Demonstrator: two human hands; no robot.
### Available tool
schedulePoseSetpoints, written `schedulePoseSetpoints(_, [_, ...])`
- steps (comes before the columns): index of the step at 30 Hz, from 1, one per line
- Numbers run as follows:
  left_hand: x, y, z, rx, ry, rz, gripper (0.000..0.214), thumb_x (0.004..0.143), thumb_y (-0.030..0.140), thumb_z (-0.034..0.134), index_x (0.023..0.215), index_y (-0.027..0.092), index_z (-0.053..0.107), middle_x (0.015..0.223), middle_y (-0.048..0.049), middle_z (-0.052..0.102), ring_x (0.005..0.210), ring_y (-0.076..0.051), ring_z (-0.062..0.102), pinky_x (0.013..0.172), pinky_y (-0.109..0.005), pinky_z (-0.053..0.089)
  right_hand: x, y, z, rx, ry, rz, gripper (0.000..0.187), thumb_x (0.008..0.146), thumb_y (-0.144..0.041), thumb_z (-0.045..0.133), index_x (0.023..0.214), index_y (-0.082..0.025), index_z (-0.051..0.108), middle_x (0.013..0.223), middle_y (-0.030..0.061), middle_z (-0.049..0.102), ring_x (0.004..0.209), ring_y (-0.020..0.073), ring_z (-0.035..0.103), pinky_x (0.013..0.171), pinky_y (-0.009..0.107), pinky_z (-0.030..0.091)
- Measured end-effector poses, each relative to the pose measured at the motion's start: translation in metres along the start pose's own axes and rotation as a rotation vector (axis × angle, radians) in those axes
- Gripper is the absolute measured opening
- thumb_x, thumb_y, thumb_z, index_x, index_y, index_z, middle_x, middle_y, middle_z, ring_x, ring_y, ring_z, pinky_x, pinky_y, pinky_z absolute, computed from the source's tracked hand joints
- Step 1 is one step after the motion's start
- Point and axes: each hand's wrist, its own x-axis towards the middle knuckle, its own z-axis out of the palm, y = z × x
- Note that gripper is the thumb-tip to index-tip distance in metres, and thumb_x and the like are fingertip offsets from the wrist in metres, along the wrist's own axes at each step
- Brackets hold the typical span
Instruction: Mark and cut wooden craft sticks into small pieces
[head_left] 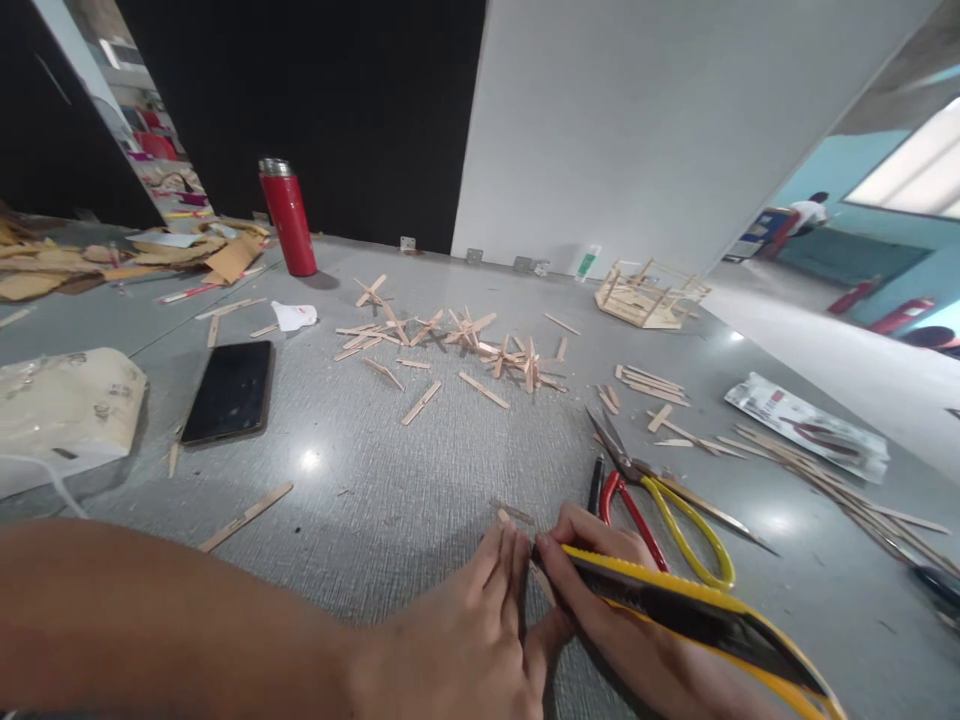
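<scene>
My left hand (465, 620) lies on the grey table with its fingers together, pressing down a small wooden stick piece (514, 514) whose end shows past the fingertips. My right hand (600, 590) is closed round a yellow and black utility knife (690, 615), its tip down at the stick beside the left fingertips. Red and yellow snips (660, 510) lie just right of my hands, beside a black pen (595, 484).
Several cut wooden sticks (450, 340) are scattered mid-table. A black phone (229, 392) lies left, a red flask (288, 217) behind it. A stick frame model (646, 293) stands far right, a plastic packet (806, 425) and long sticks (840, 490) at right.
</scene>
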Motion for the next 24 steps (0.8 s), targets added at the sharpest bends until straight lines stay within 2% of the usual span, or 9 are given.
schedulePoseSetpoints(2, [0.002,0.0,-0.002,0.015,-0.01,-0.02,0.045,0.102,0.019,0.038,0.13,-0.003,0.066,0.116,-0.0267,0.076,0.116,-0.04,0.072,0.105,-0.057,0.036,0.003,-0.016,-0.012,0.056,-0.077,0.011,0.038,0.1,-0.06,0.051,0.082,-0.029,0.062,0.082,0.0032,0.07,0.08,0.0247,0.07,0.073,0.041,0.065])
schedulePoseSetpoints(5, [0.004,0.002,-0.003,0.028,-0.026,-0.056,0.046,0.102,0.016,0.038,0.133,-0.004,0.065,0.116,-0.0261,0.076,0.116,-0.037,0.072,0.104,-0.056,0.037,0.007,-0.029,-0.023,0.129,-0.104,0.006,0.045,0.096,-0.07,0.049,0.081,-0.03,0.063,0.083,0.0051,0.072,0.082,0.0273,0.071,0.075,0.046,0.067])
schedulePoseSetpoints(8, [0.003,0.002,-0.003,0.024,-0.027,-0.041,0.043,0.101,0.019,0.043,0.13,-0.001,0.069,0.116,-0.0262,0.076,0.116,-0.039,0.072,0.104,-0.057,0.037,0.007,-0.023,-0.017,0.058,-0.111,0.04,0.052,0.097,-0.073,0.039,0.075,-0.029,0.056,0.081,0.0055,0.07,0.079,0.0263,0.069,0.081,0.051,0.066])
schedulePoseSetpoints(11, [0.001,0.0,-0.002,0.002,-0.024,-0.007,0.048,0.106,0.035,0.044,0.126,0.002,0.072,0.116,-0.0282,0.075,0.116,-0.043,0.071,0.103,-0.06,0.037,0.003,-0.006,-0.001,-0.059,-0.054,0.058,0.043,0.099,-0.061,0.04,0.073,-0.028,0.05,0.076,0.0047,0.066,0.074,0.0255,0.066,0.076,0.053,0.063])
schedulePoseSetpoints(13, [0.0,0.0,-0.001,-0.013,-0.019,0.01,0.062,0.106,0.052,0.041,0.124,0.001,0.073,0.115,-0.0303,0.075,0.116,-0.046,0.07,0.102,-0.062,0.036,0.001,0.003,0.006,-0.113,-0.053,0.038,0.034,0.099,-0.05,0.044,0.075,-0.028,0.05,0.076,0.0039,0.065,0.074,0.0248,0.065,0.073,0.05,0.061])
schedulePoseSetpoints(15, [-0.001,-0.001,0.0,-0.023,-0.013,0.017,0.07,0.104,0.061,0.044,0.123,0.001,0.073,0.114,-0.0319,0.074,0.115,-0.047,0.07,0.103,-0.063,0.035,0.001,0.01,0.008,-0.149,-0.08,0.008,0.027,0.099,-0.043,0.047,0.077,-0.027,0.051,0.08,0.0038,0.066,0.077,0.0239,0.066,0.074,0.047,0.06])
schedulePoseSetpoints(20, [-0.002,0.002,0.004,-0.049,0.002,0.0,0.081,0.096,0.072,0.051,0.123,-0.001,0.073,0.117,-0.0328,0.073,0.117,-0.051,0.068,0.104,-0.063,0.035,0.002,0.02,0.005,-0.179,-0.12,0.016,0.032,0.103,-0.043,0.046,0.076,-0.027,0.046,0.073,-0.0007,0.056,0.068,0.0196,0.057,0.066,0.037,0.05])
schedulePoseSetpoints(24, [-0.002,0.002,0.006,-0.053,0.02,0.005,0.079,0.098,0.068,0.049,0.125,-0.002,0.072,0.119,-0.0321,0.073,0.116,-0.051,0.068,0.103,-0.064,0.036,0.004,0.022,0.006,-0.122,-0.152,0.034,0.04,0.107,-0.049,0.043,0.074,-0.026,0.043,0.069,-0.0036,0.049,0.064,0.0172,0.048,0.061,0.033,0.042])
